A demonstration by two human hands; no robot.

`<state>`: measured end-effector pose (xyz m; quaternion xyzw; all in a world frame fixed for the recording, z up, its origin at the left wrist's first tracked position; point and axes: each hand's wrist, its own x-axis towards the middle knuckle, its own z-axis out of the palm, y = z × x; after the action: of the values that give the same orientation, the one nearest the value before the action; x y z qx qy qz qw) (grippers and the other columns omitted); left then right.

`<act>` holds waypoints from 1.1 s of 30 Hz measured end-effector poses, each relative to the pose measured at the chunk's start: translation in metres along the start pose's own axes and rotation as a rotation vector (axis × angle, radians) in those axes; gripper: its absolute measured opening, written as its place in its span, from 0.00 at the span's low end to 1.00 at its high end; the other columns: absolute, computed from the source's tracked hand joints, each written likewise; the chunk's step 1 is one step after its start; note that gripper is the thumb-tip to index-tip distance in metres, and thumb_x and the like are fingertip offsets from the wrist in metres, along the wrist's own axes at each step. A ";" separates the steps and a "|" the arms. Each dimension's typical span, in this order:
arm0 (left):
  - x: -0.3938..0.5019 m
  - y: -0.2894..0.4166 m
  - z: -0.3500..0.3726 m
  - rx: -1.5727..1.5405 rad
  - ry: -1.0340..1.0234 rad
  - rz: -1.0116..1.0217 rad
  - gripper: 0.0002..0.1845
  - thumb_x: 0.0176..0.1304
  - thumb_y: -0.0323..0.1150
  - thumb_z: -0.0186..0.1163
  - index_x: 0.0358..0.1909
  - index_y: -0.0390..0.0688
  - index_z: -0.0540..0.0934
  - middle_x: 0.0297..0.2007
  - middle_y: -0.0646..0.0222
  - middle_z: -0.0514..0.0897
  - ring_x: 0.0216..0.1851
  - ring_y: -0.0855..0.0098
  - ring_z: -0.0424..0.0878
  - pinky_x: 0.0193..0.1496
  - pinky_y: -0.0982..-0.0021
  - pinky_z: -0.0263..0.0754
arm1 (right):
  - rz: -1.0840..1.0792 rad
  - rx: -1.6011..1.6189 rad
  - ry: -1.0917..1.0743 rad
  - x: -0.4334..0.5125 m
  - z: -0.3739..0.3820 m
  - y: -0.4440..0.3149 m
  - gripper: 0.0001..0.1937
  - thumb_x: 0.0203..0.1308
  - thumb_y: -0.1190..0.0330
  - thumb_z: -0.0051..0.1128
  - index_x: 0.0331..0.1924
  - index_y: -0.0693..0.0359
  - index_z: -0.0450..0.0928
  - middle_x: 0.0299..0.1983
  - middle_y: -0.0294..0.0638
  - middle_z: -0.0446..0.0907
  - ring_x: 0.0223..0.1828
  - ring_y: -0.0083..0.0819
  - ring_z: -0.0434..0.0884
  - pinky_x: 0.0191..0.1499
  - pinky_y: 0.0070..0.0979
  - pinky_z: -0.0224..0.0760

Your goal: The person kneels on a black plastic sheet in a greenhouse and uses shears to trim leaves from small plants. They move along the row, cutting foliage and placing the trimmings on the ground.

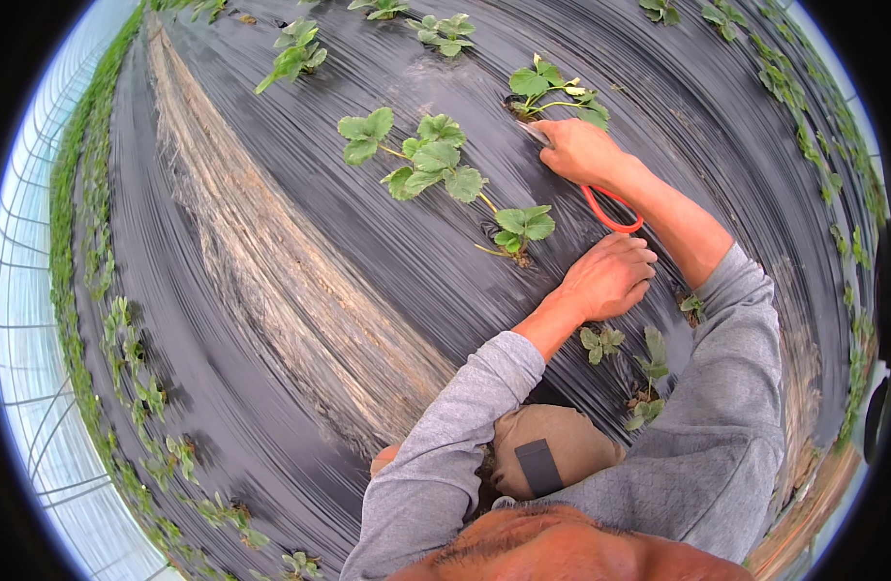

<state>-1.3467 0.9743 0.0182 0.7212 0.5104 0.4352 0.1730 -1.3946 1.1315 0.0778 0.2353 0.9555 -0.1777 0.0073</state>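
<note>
My right hand [583,149] is shut on a pair of scissors. Their metal blades [534,134] poke out past my fingers toward a strawberry plant [536,83], and a red handle loop [612,210] shows below my wrist. That plant has a few pale, yellowish leaves and grows from a hole in black plastic mulch film [416,290]. Just under the handle loop, my left hand [609,277] rests low over the film with curled fingers; the fingertips and palm are hidden. To its left stands a small strawberry plant [522,229], with a larger leafy one [434,156] farther out.
A furrow under clear plastic film [286,247] runs along the left. More strawberry plants [296,54] grow through the mulch ahead, and small ones [645,407] sit near my knee [554,450]. A greenhouse wall [31,327] curves along the far left behind green growth.
</note>
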 end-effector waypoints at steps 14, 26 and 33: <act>-0.002 -0.004 0.004 0.011 0.049 0.035 0.10 0.59 0.36 0.62 0.36 0.42 0.86 0.49 0.68 0.85 0.62 0.63 0.75 0.72 0.57 0.61 | 0.019 -0.025 0.022 0.003 -0.016 -0.034 0.16 0.59 0.65 0.52 0.46 0.66 0.80 0.39 0.60 0.84 0.45 0.59 0.82 0.50 0.52 0.73; -0.001 -0.008 0.010 0.051 0.123 0.081 0.07 0.54 0.36 0.62 0.26 0.44 0.84 0.38 0.68 0.86 0.50 0.64 0.80 0.64 0.60 0.67 | -0.100 0.191 -0.015 0.054 0.005 -0.070 0.22 0.61 0.55 0.58 0.35 0.72 0.76 0.28 0.58 0.79 0.33 0.55 0.80 0.41 0.45 0.71; -0.005 0.007 -0.002 -0.076 0.084 0.101 0.07 0.52 0.34 0.62 0.29 0.43 0.84 0.36 0.67 0.85 0.46 0.61 0.81 0.59 0.60 0.71 | -0.201 0.144 0.056 0.051 0.034 -0.051 0.21 0.67 0.53 0.55 0.39 0.69 0.75 0.32 0.58 0.79 0.36 0.57 0.78 0.42 0.45 0.70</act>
<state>-1.3448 0.9660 0.0221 0.7201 0.4631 0.4924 0.1564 -1.4654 1.1007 0.0583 0.1429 0.9589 -0.2390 -0.0541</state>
